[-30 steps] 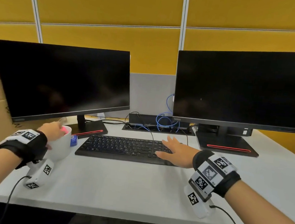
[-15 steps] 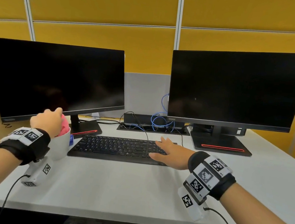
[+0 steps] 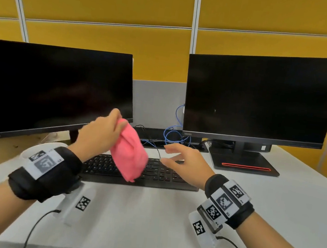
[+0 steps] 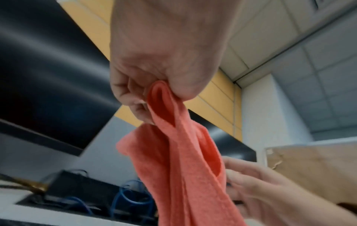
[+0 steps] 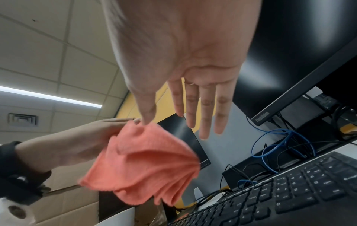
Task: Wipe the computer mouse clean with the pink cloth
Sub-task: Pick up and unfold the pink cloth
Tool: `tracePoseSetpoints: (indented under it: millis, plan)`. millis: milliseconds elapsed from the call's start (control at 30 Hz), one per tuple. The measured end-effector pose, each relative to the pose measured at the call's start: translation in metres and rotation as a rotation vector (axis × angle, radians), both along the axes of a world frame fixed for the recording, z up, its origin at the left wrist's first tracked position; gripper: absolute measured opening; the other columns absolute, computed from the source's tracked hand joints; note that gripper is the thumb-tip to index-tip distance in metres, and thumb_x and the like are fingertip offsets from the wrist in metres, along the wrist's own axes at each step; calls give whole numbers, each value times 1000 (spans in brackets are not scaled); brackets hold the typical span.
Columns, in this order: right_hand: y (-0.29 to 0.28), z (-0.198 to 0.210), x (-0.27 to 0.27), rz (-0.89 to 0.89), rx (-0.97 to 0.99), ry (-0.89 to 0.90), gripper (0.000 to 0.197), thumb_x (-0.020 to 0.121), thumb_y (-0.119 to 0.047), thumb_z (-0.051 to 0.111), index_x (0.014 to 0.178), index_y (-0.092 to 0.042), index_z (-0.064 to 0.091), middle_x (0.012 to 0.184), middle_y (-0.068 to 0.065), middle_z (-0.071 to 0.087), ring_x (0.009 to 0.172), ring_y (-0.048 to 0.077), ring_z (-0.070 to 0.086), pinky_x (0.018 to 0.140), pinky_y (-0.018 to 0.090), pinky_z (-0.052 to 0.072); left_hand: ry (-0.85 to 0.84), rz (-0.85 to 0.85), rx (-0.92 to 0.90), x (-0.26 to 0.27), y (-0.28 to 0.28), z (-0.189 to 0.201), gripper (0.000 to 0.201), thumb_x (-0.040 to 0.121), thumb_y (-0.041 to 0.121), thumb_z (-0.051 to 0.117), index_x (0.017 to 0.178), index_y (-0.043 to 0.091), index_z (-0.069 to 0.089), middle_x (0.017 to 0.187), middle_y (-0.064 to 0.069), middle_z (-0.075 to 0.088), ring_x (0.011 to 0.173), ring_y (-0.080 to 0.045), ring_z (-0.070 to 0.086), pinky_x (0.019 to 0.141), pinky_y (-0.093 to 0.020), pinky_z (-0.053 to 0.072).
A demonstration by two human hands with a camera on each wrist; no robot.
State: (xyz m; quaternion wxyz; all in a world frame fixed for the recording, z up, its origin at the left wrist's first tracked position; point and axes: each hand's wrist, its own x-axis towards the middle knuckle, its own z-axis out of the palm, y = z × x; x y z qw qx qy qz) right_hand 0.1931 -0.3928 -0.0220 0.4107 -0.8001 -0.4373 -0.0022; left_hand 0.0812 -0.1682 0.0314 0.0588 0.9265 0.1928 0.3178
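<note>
My left hand [image 3: 104, 129] pinches the top of the pink cloth [image 3: 129, 152], which hangs crumpled in the air above the black keyboard [image 3: 164, 177]. In the left wrist view the fingers [image 4: 131, 94] and thumb clamp a fold of the cloth [image 4: 185, 168]. My right hand [image 3: 182, 161] hovers just right of the cloth with its fingers straight and spread, holding nothing; the right wrist view shows its open palm [image 5: 193, 68] beside the cloth [image 5: 142, 165]. No computer mouse shows in any view.
Two dark monitors [image 3: 51, 89] [image 3: 260, 98] stand at the back of the white desk [image 3: 146, 220]. A white cup [image 3: 53, 145] sits at the left behind my left wrist. Blue and black cables [image 3: 173, 135] lie between the monitor stands.
My left hand lifted the pink cloth out of the white cup and carried it right, over the keyboard. My right hand rose off the keyboard toward the cloth.
</note>
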Motion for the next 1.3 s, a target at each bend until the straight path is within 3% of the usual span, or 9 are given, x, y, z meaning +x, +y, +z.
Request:
tracePoseSetpoints:
  millis: [133, 267, 433, 600, 767, 867, 1067, 1200, 1300]
  plan:
    - [-8, -1, 10, 30, 115, 61, 64, 76, -46, 78, 133, -32, 53, 116, -11, 67, 82, 13, 71, 81, 34, 59, -47, -313, -381, 44, -28, -11, 29, 102, 40, 41, 93, 14, 48, 73, 0, 54, 71, -21, 51, 65, -36, 37]
    - [-21, -6, 20, 59, 218, 218, 64, 71, -40, 84, 128, -31, 55, 102, 2, 71, 77, 30, 72, 63, 42, 61, -95, -536, -752, 80, -55, -26, 26, 99, 42, 48, 83, 22, 51, 70, 7, 49, 62, -8, 45, 56, -24, 35]
    - [-17, -11, 32, 8, 257, 261, 51, 74, -31, 83, 108, -16, 48, 94, 11, 75, 79, 20, 74, 63, 42, 61, -30, -698, -1049, 104, -72, -49, 14, 95, 39, 59, 102, 27, 57, 86, -8, 58, 72, -17, 54, 59, -28, 42]
    - [-9, -3, 65, -27, 282, 257, 30, 85, -28, 74, 91, -13, 49, 76, 12, 72, 67, 24, 71, 52, 31, 51, -96, -880, -1359, 112, -63, -58, 40, 86, 23, 65, 125, 17, 57, 107, -10, 70, 86, -20, 68, 68, -32, 56]
    - [-3, 0, 90, 0, 382, 326, 25, 96, -28, 60, 75, -14, 57, 78, 15, 55, 72, 24, 52, 64, 38, 39, -183, -966, -1514, 118, -49, -76, 38, 84, 15, 63, 122, 14, 61, 94, -5, 72, 75, -12, 69, 64, -21, 56]
    - [0, -5, 92, 29, 332, 328, 28, 97, -32, 56, 72, -20, 56, 74, 7, 50, 64, 15, 49, 56, 24, 39, -206, -967, -1563, 118, -51, -88, 37, 84, 18, 61, 120, 8, 61, 88, -2, 71, 67, -7, 66, 61, -17, 54]
    - [-12, -22, 87, 180, 321, 491, 8, 91, -19, 65, 94, -13, 60, 73, 3, 70, 69, 21, 60, 66, 35, 45, -197, -922, -1540, 110, -53, -87, 44, 85, 32, 60, 122, 8, 62, 106, -7, 69, 91, -16, 65, 75, -25, 56]
    - [-19, -21, 84, 164, 331, 526, 11, 91, -12, 64, 83, -10, 57, 66, -5, 70, 65, 14, 64, 64, 32, 47, -165, -898, -1527, 106, -58, -84, 41, 92, 31, 56, 124, 7, 61, 105, -5, 70, 89, -15, 68, 75, -26, 57]
    - [-16, -22, 85, 191, 378, 570, 19, 96, -6, 54, 78, -7, 56, 67, -7, 67, 65, 6, 64, 60, 19, 50, -141, -858, -1512, 106, -57, -82, 45, 96, 37, 54, 128, 6, 61, 121, -13, 67, 104, -21, 65, 94, -38, 52]
